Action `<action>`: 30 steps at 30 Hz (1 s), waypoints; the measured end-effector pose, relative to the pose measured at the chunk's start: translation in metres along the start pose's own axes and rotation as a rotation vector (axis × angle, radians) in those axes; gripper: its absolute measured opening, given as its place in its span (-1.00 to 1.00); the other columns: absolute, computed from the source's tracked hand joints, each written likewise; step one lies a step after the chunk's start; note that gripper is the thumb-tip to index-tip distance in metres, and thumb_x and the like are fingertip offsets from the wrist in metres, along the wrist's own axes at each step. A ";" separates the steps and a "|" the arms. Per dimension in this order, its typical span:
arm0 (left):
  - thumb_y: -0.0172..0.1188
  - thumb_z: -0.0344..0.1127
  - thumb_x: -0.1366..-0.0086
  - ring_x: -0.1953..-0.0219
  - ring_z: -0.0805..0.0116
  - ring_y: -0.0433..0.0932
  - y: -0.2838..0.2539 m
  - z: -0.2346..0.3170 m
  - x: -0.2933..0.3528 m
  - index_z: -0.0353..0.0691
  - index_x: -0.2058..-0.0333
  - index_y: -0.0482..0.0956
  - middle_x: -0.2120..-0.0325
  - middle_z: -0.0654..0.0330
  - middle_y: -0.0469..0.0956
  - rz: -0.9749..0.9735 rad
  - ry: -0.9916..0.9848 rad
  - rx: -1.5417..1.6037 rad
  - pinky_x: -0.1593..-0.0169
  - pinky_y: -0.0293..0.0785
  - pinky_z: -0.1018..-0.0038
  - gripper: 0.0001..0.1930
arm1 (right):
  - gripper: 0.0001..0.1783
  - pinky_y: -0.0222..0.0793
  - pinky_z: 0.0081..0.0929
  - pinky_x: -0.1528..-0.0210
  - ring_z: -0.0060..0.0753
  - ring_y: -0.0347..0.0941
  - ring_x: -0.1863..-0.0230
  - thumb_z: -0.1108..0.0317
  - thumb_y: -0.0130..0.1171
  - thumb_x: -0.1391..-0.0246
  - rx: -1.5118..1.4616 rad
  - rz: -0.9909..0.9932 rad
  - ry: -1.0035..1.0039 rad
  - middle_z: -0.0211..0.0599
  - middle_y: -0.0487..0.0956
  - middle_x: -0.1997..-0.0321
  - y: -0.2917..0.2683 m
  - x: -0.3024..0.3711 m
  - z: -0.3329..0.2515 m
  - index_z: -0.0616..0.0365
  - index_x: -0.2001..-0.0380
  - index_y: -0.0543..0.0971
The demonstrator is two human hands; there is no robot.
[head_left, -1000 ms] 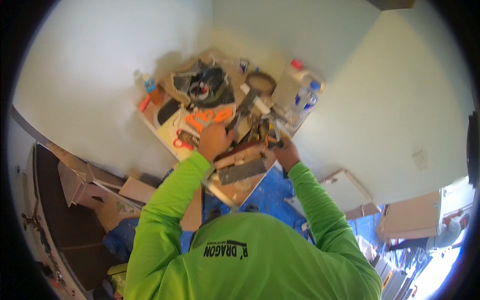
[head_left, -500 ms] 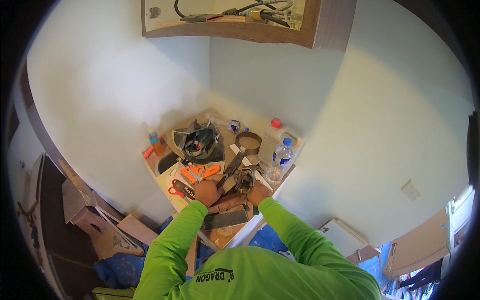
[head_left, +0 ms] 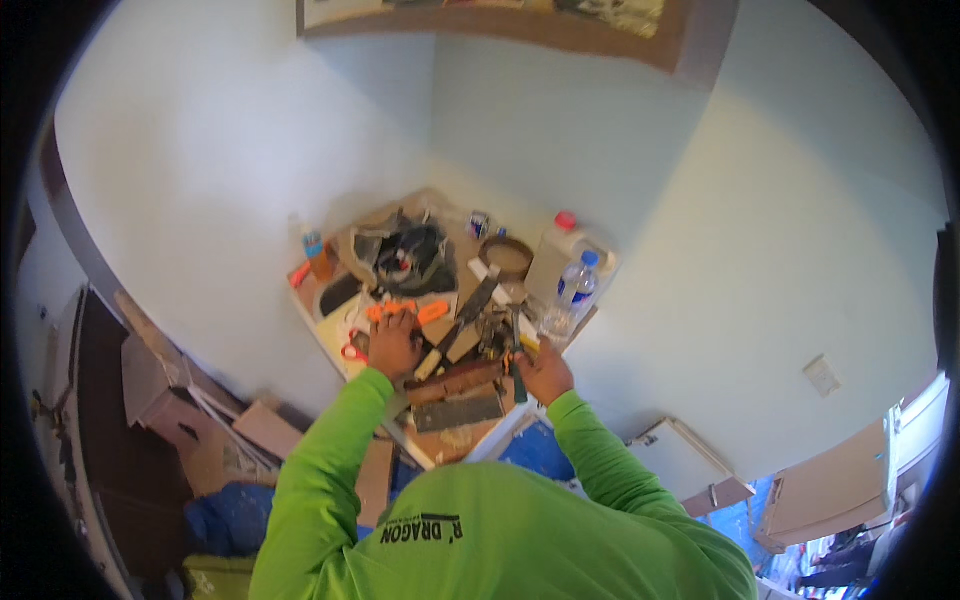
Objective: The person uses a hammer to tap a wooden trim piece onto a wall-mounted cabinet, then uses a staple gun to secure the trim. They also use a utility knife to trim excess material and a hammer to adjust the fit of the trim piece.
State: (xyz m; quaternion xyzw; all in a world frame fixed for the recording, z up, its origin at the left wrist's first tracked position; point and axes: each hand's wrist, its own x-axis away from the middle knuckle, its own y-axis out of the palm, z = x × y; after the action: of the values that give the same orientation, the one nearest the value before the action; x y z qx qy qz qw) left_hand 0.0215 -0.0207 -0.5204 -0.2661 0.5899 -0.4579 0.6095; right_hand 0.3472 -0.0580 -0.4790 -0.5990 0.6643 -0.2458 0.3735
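My left hand point(head_left: 394, 347) is over the left part of the cluttered tabletop, fingers apart, beside orange-handled tools point(head_left: 432, 312) and red-handled scissors point(head_left: 353, 352). What lies under its palm is hidden. Right of it a long flat dark tool point(head_left: 474, 303) with a pale handle rests at a slant, untouched. At the right edge my right hand point(head_left: 546, 374) has thumb and fingers apart, close to a hammer point(head_left: 517, 350) with a dark green grip. A small yellow piece point(head_left: 528, 342) shows by its thumb. Blur hides whether its fingertips touch the hammer.
Behind lie a dark bag point(head_left: 410, 255), a brown tape roll point(head_left: 505, 258) and an orange-filled bottle point(head_left: 317, 255). A clear bottle point(head_left: 573, 295) and a red-capped jug point(head_left: 560, 250) stand at the right. A flat dark block point(head_left: 458, 412) lies at the front edge.
My left hand has let go of the long flat tool and moved left toward the orange tools. My right hand has loosened and shifted right of the hammer. The view has tilted.
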 end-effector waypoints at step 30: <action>0.34 -0.21 -0.19 -0.02 0.00 0.44 0.011 -0.017 -0.003 -0.16 -0.01 0.57 0.11 0.09 0.50 -0.022 -0.030 0.140 -0.06 0.35 0.04 -0.59 | -0.81 0.30 -0.61 0.32 -0.62 0.34 0.40 0.38 0.02 -0.41 -0.560 0.765 -0.666 -0.40 0.47 0.40 -0.275 -0.007 -0.213 0.29 0.25 0.52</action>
State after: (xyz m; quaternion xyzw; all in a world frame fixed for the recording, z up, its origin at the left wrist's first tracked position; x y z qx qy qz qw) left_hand 0.0078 -0.0097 -0.5313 -0.2363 0.5444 -0.5007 0.6301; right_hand 0.3466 -0.1212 -0.1367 -0.4376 0.7198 0.2937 0.4519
